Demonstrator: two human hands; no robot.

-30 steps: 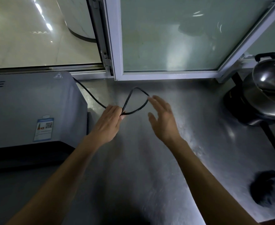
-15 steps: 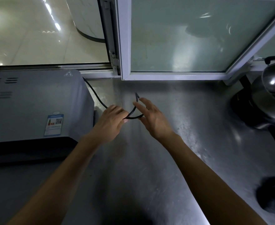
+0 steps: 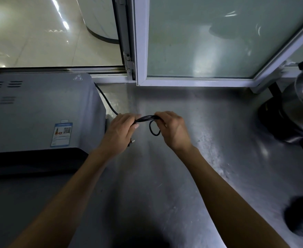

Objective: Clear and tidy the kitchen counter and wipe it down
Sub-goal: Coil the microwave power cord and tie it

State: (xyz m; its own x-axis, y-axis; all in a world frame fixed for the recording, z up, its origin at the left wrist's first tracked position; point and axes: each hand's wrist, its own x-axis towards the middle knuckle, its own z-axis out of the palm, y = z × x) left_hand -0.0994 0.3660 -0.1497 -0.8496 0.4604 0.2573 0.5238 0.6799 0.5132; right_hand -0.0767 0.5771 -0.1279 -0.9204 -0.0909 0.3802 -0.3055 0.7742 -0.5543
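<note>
Black power cord [image 3: 148, 118]: runs from far right corner of grey oven [image 3: 39, 111], at left, out to mid-counter; folded into a bundle, small loop hanging below.
Left hand [image 3: 119, 130]: fingers curled round bundle's left end; plug apparently poking out beneath.
Right hand [image 3: 172, 129]: fingers and thumb pinching right end.
Steel counter [image 3: 209, 140]: not yet wiped.
Risks, judged: stiff cord springing open once grip slackens; tug dragging oven; pot [image 3: 301, 108] at far right well apart.

Hot-surface sign [image 3: 78, 77] atop appliance [image 3: 39, 111]
</note>
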